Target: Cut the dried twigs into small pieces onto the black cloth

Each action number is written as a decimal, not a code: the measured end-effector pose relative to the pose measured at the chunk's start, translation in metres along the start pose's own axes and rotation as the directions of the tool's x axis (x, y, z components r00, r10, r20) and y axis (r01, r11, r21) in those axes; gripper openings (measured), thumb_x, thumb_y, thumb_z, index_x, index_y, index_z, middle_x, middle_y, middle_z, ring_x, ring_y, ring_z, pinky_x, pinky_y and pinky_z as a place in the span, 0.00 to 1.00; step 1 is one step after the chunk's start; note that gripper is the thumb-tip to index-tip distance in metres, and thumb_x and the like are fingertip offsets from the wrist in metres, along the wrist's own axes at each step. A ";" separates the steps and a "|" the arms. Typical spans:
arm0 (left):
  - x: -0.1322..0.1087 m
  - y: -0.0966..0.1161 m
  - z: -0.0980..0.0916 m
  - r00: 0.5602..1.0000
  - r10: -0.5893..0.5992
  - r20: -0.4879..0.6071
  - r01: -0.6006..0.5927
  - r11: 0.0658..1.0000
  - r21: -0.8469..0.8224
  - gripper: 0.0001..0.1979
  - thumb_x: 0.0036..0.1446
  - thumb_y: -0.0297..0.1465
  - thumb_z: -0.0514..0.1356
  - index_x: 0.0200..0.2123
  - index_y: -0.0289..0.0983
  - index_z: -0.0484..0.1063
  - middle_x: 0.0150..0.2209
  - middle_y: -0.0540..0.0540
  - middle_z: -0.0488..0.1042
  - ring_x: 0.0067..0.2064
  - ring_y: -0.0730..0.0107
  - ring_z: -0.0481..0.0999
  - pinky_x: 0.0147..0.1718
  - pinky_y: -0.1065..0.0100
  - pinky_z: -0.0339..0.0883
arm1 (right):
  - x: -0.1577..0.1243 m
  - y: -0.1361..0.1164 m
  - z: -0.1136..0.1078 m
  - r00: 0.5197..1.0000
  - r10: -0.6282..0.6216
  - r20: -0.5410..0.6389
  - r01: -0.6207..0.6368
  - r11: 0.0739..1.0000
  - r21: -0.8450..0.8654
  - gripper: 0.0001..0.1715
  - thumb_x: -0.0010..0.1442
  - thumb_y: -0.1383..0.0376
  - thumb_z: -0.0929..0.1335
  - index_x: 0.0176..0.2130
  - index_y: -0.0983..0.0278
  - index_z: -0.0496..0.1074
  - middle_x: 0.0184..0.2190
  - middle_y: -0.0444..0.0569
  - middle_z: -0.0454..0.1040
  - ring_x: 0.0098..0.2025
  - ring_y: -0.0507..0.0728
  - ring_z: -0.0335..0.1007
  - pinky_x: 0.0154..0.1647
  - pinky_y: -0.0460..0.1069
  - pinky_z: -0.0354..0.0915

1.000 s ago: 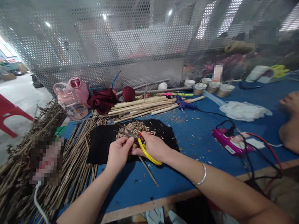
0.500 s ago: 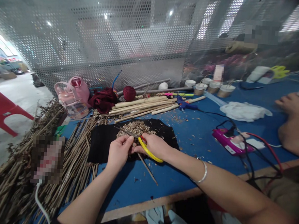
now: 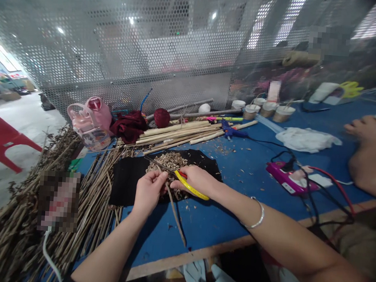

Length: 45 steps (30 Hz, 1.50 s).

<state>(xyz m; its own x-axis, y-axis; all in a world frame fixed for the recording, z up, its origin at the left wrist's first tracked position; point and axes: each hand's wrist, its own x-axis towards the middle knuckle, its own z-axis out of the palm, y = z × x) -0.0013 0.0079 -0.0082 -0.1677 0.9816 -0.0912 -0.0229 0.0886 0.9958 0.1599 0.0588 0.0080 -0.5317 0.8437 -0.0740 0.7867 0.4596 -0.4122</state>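
Observation:
My left hand (image 3: pixel 148 193) is closed in a pinch on a thin dry stick (image 3: pixel 176 217), whose lower end slants down toward the table's front edge. In my right hand (image 3: pixel 196 181) are yellow-handled scissors (image 3: pixel 192 190) with some red at the grip. Their dark blades point left, above my left fingertips. Under both hands lies a heap of short cut stick pieces (image 3: pixel 170 160), spread on a black cloth (image 3: pixel 124 179). My fingers hide where the stick's upper end meets the blades.
Long dry stalks (image 3: pixel 86 211) pile up at left, beside a pink bottle (image 3: pixel 94 138). Behind the cloth are peeled sticks (image 3: pixel 172 133) and a blue glue gun (image 3: pixel 232 131). A purple power strip (image 3: pixel 290 179) with cables sits at right, near another person's hand (image 3: pixel 365 130).
The stick's lower end has swung left and nearer to me. My right hand and the scissors have shifted slightly right, and the right fingers have opened a little. My left hand has hardly moved.

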 end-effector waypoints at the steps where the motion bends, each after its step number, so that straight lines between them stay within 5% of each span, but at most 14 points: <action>1: 0.000 0.000 0.000 1.000 -0.009 -0.002 0.009 1.000 -0.008 0.17 0.46 0.42 0.61 0.24 0.34 0.65 0.16 0.54 0.65 0.17 0.81 0.62 0.17 0.78 0.59 | 0.000 0.000 0.001 1.000 0.001 0.007 -0.001 1.000 0.004 0.35 0.47 0.35 0.59 0.30 0.62 0.70 0.27 0.49 0.73 0.27 0.54 0.67 0.22 0.45 0.50; 7: -0.003 0.003 0.002 0.999 -0.024 -0.030 0.024 0.999 -0.022 0.17 0.45 0.42 0.61 0.25 0.35 0.63 0.15 0.55 0.65 0.16 0.79 0.64 0.15 0.77 0.61 | -0.002 -0.001 0.001 0.997 -0.064 -0.050 0.057 0.990 -0.129 0.37 0.47 0.35 0.59 0.35 0.63 0.67 0.31 0.51 0.74 0.33 0.59 0.70 0.25 0.46 0.52; 12: -0.002 0.001 0.001 0.999 0.046 -0.015 -0.045 0.998 0.039 0.16 0.47 0.42 0.60 0.27 0.34 0.64 0.13 0.55 0.65 0.13 0.81 0.59 0.10 0.79 0.53 | -0.006 -0.005 0.003 0.998 -0.064 -0.011 0.063 0.994 -0.089 0.40 0.45 0.35 0.60 0.41 0.64 0.62 0.34 0.53 0.73 0.34 0.60 0.70 0.28 0.47 0.55; 20: -0.006 0.002 0.006 0.999 0.009 0.040 -0.003 0.992 -0.129 0.16 0.45 0.41 0.62 0.29 0.33 0.68 0.22 0.52 0.68 0.21 0.79 0.66 0.23 0.74 0.65 | -0.003 -0.006 0.007 0.997 -0.010 -0.077 0.008 1.000 -0.023 0.34 0.48 0.37 0.61 0.37 0.63 0.63 0.32 0.51 0.72 0.33 0.58 0.69 0.27 0.46 0.53; 26: -0.011 0.005 0.009 0.993 0.024 0.118 -0.013 0.996 -0.088 0.14 0.46 0.40 0.61 0.25 0.33 0.69 0.18 0.53 0.65 0.18 0.81 0.61 0.18 0.77 0.57 | -0.003 -0.001 0.007 0.991 -0.066 -0.115 0.067 0.998 0.008 0.42 0.39 0.35 0.64 0.39 0.65 0.61 0.35 0.53 0.70 0.34 0.58 0.68 0.29 0.46 0.55; 45: -0.008 0.003 0.005 0.999 0.032 0.018 -0.032 0.999 0.001 0.16 0.45 0.42 0.61 0.28 0.33 0.73 0.20 0.52 0.68 0.20 0.79 0.63 0.18 0.76 0.61 | 0.007 0.003 0.010 0.997 -0.025 -0.075 0.022 0.999 -0.042 0.35 0.46 0.36 0.60 0.33 0.63 0.67 0.27 0.49 0.72 0.28 0.55 0.67 0.24 0.45 0.50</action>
<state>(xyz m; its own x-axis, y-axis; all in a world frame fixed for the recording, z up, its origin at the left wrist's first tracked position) 0.0045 0.0012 -0.0042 -0.1501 0.9869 -0.0595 -0.0167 0.0576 0.9982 0.1551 0.0631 -0.0029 -0.5262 0.8503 0.0045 0.7874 0.4893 -0.3749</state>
